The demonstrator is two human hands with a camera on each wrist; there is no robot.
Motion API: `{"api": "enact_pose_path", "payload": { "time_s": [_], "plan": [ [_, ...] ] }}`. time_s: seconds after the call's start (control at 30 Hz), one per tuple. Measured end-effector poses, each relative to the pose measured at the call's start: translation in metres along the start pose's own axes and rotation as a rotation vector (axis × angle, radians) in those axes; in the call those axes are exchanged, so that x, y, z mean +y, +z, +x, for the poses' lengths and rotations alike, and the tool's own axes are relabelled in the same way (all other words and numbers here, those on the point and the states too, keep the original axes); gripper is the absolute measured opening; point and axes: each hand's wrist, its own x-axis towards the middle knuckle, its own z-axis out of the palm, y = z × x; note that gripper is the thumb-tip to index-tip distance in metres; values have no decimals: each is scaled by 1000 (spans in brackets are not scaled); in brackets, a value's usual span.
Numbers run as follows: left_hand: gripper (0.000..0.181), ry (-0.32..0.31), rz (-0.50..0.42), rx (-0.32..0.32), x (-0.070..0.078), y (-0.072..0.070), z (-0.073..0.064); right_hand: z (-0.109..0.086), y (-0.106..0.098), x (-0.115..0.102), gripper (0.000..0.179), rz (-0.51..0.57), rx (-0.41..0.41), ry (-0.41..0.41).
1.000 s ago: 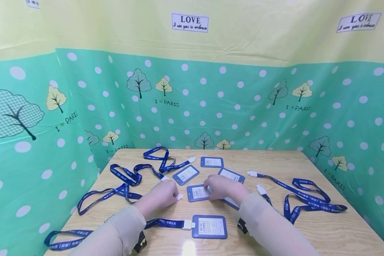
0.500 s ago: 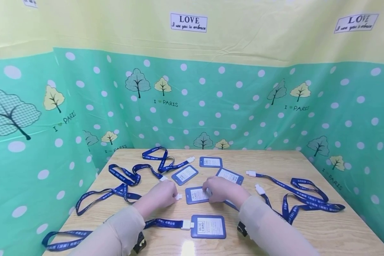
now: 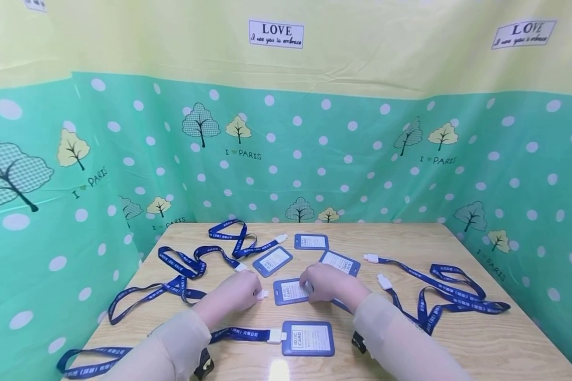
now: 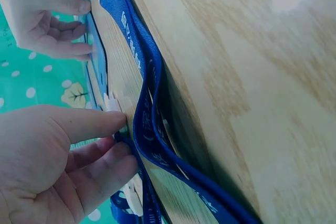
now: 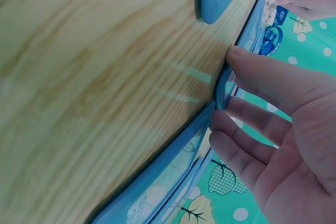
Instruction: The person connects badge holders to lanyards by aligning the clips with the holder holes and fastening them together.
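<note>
My left hand [image 3: 235,290] pinches the white clip [image 3: 264,294] of a blue lanyard [image 3: 173,286] between thumb and fingers. Just right of that clip, my right hand [image 3: 325,283] holds a blue ID card holder [image 3: 288,291] by its right end, and the slot end faces the clip across a small gap. In the right wrist view, the right thumb [image 5: 262,66] lies on the holder's edge, with the fingers at its other side. The left wrist view shows the left thumb [image 4: 94,123] against the clip, partly hidden by the fingers.
Nearer the person lies a card holder [image 3: 310,338] joined to a lanyard [image 3: 243,334]. Several more holders, one [image 3: 311,242] at the back, surround the right hand, one partly beneath it. Loose lanyards lie at left [image 3: 181,262] and right [image 3: 457,301].
The head view has turned slightly to the right. Both hands keep nearly the same places, still holding the clip and the card holder.
</note>
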Motion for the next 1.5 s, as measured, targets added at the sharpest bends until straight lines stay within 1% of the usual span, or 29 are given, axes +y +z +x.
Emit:
{"api": "enact_pose_path", "payload": {
  "time_s": [0.27,0.33,0.43,0.57,0.7,0.9,1.07,1.27,1.5],
  "plan": [
    [5,71,32,39,-1,-4,-5,2,0,1,42,2,1,-2],
    [5,75,39,41,-1,-4,-6,3,0,1,41,3,1,-2],
    [6,60,19,31,-2,-3,-7,4,1,1,40,3,0,3],
    [7,57,-3,31,-5,-3,-7,3,2,-1,40,10,-2,15],
    [8,73,3,45,-5,-2,-6,2,2,-1,40,16,-1,20],
    [13,78,-6,63,-5,-1,-7,2,2,2,40,11,6,10],
    [13,86,-8,60,-5,-2,-7,2,3,2,40,10,8,12],
    [15,67,-31,45,-5,-2,-7,2,3,3,40,13,6,18],
    [15,70,-21,59,-5,-2,-7,3,4,2,38,22,-1,33]
  ]
}}
